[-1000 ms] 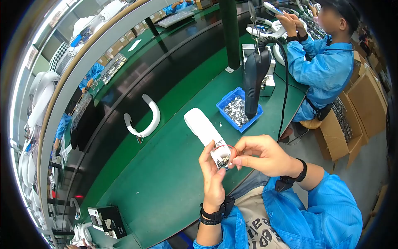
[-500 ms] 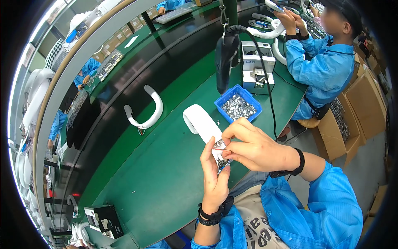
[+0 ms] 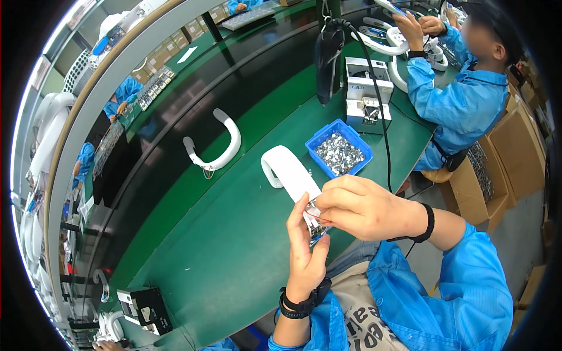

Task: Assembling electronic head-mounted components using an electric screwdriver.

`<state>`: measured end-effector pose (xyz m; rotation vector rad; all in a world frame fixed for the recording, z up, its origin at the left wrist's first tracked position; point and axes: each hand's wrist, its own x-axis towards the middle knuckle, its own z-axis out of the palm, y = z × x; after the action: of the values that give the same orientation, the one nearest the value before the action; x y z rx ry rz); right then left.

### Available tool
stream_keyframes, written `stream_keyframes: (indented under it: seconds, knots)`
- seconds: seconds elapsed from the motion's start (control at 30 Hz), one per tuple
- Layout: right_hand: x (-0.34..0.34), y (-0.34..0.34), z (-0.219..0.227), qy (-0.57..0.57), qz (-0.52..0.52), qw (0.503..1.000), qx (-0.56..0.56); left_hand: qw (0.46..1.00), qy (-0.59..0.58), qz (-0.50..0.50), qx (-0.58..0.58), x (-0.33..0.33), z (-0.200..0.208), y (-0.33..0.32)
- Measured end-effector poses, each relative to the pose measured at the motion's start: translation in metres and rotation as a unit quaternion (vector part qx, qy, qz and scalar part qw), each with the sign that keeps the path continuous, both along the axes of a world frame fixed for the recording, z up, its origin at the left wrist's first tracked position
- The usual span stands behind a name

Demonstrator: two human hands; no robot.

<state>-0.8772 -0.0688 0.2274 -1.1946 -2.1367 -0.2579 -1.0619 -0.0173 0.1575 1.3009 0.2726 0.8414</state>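
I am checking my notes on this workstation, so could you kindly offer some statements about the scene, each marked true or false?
1. The left hand holds a curved white piece. True.
2. The right hand is inside the blue bin. False: it is at the near end of the held piece.
3. Another curved white piece lies to the left of the held one. True.
4. The blue bin contains wooden blocks. False: it contains small silvery parts.
5. Both wrists wear dark bands. True.

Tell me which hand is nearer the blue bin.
Right. The right hand is just below the blue bin in the picture; the left hand is farther down and left.
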Motion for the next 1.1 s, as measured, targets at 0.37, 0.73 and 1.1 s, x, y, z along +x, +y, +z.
stream_keyframes:
  seconds: [0.37,0.73,1.1]
  knots:
    - [0.006,0.006,0.001,-0.057,0.09,0.994,-0.012,0.999,-0.004,0.021,-0.033,-0.005,0.005,0.001]
    - [-0.011,-0.006,-0.048,0.17,0.005,0.985,0.042,0.998,-0.017,0.052,-0.038,-0.002,0.0,-0.004]
    - [-0.003,-0.004,-0.046,0.167,0.0,0.985,0.039,0.995,0.009,0.095,-0.008,0.004,0.001,-0.003]
